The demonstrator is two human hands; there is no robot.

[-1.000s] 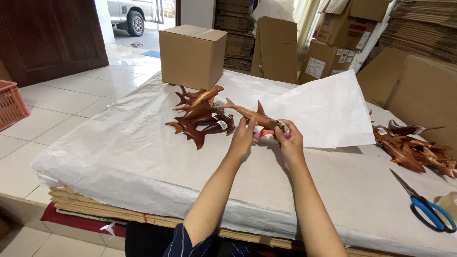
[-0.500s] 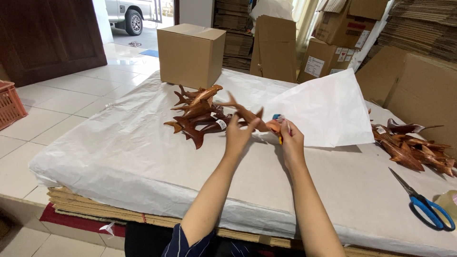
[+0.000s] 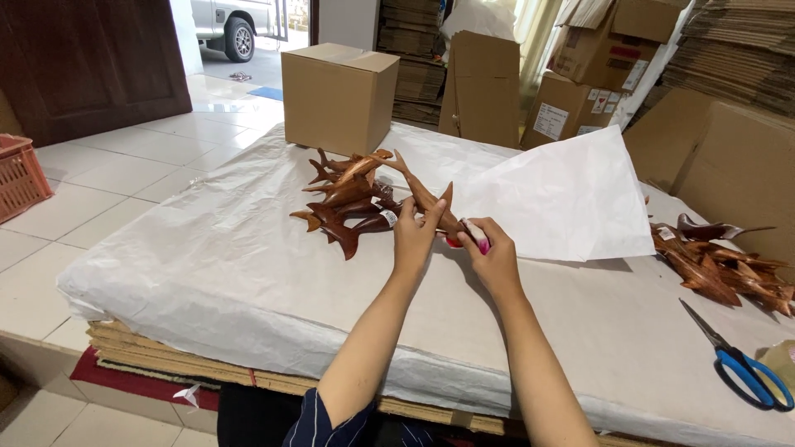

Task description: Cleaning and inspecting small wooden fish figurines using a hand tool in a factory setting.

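Brown wooden dolphin carving (image 3: pixel 426 201) is gripped by both hands, left (image 3: pixel 414 236) and right (image 3: pixel 490 255), above the paper-covered bench (image 3: pixel 207 265) beside a carving pile (image 3: pixel 348 203); something small, perhaps a marker, should be applied steadily.

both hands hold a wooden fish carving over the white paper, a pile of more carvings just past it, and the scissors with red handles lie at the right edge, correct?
Not quite: the scissors have blue handles, not red, as the head view shows. The rest stands: the left hand and right hand hold a wooden fish carving over the white paper, with the pile of carvings just past it.
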